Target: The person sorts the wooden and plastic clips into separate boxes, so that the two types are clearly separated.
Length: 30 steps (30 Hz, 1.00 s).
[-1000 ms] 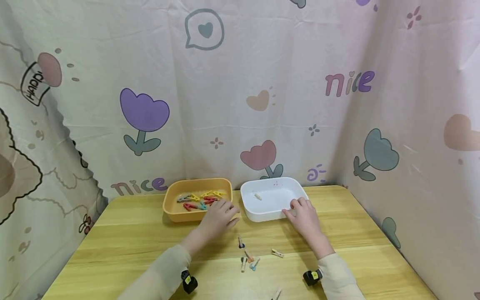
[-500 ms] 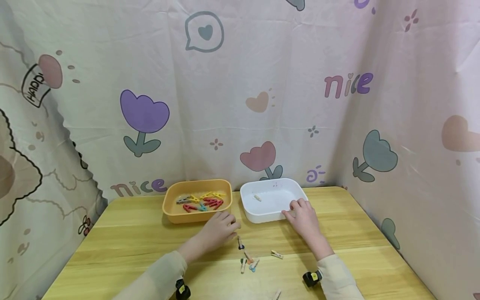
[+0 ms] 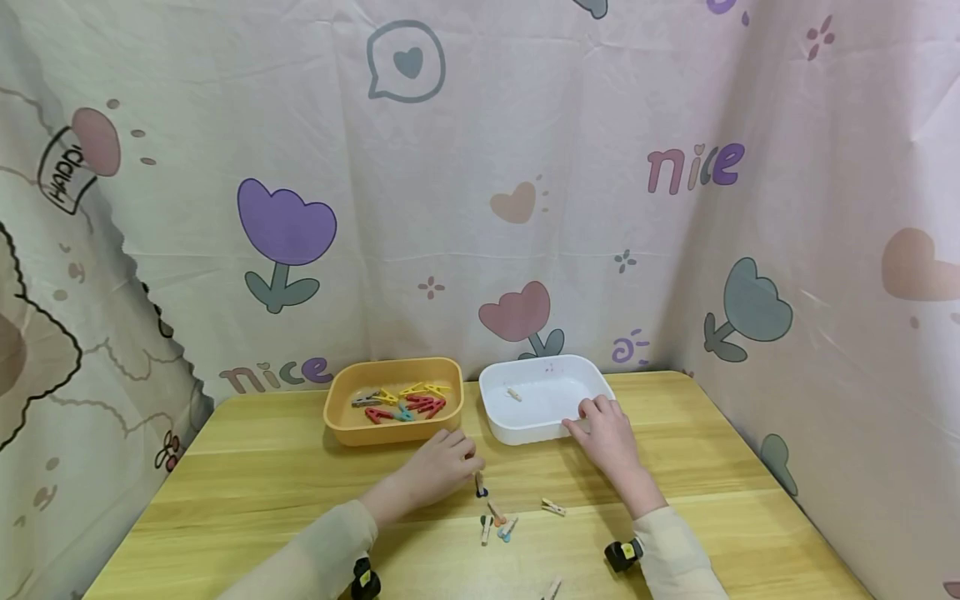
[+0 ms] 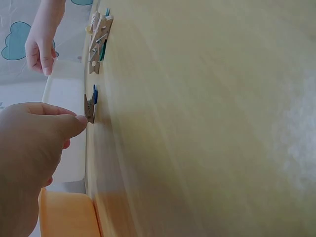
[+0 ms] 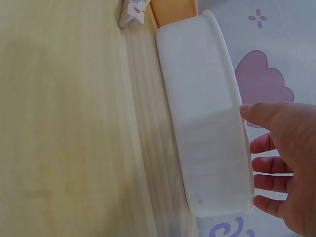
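My left hand (image 3: 438,468) pinches one end of a small wooden clothespin (image 4: 91,106) with a dark blue decoration, thumb and index finger together at its tip. That clothespin is on the table in front of the two containers. My right hand (image 3: 609,435) holds the near right rim of a white plastic basin (image 5: 202,113), the thumb at the rim and the other fingers along it. Inside the basin lies one small pale clothespin (image 3: 514,394). Just nearer than my left hand are several wooden clothespins with small decorations, among them an orange-ended one (image 3: 496,512).
An orange basin (image 3: 393,437) stands left of the white one, with red, yellow, blue and grey plastic clips in it. A plain wooden clothespin (image 3: 553,507) lies right of the cluster, another (image 3: 552,588) near the front. A patterned curtain (image 3: 450,167) hangs behind the table.
My left hand has come down and toward me from the orange basin's near right corner to the blue-decorated clothespin. My right hand has stayed at the white basin's rim.
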Motion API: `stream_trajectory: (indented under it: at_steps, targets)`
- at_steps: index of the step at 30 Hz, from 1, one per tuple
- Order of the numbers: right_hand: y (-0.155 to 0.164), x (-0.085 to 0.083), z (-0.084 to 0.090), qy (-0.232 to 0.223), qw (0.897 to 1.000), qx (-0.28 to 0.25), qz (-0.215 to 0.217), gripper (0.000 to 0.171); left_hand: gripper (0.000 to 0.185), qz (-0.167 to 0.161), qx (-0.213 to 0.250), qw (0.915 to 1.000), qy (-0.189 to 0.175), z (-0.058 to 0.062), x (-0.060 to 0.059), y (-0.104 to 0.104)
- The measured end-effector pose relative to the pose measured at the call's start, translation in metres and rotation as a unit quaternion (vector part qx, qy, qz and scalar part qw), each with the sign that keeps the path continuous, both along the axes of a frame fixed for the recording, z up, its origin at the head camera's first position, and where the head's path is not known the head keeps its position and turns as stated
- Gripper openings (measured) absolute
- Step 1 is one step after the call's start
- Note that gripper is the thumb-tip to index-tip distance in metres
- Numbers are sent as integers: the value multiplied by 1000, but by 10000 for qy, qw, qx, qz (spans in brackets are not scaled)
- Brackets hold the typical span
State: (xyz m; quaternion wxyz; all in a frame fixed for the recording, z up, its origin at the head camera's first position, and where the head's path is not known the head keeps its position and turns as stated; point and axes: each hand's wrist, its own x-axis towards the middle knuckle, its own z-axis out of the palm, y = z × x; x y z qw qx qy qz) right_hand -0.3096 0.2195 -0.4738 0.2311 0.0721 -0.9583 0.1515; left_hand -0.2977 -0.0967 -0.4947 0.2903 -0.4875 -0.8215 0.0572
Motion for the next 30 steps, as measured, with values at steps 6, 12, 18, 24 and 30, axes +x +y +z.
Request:
stream_trajectory:
  at_steps: [6,12,18,24,30]
  targets:
    - [0,-1,0,-1,10000,-2,3,32,5,-176,18,9997,164,-1,0,1]
    - [-1,-1,1,-7,10000,19,-6,32,2,-86,-89,9999,104,0,-1,1]
    - [0,0,1,-16,10000,-20,7,32,5,31,-222,9997,72,-1,-2,2]
    - [0,1,1,-9,10000,-16,16,32,4,44,-167,9998,76,-2,-4,2]
    - [-1,1,1,-36,10000,-25,-6,33,8,65,64,9999,-79,0,-7,1]
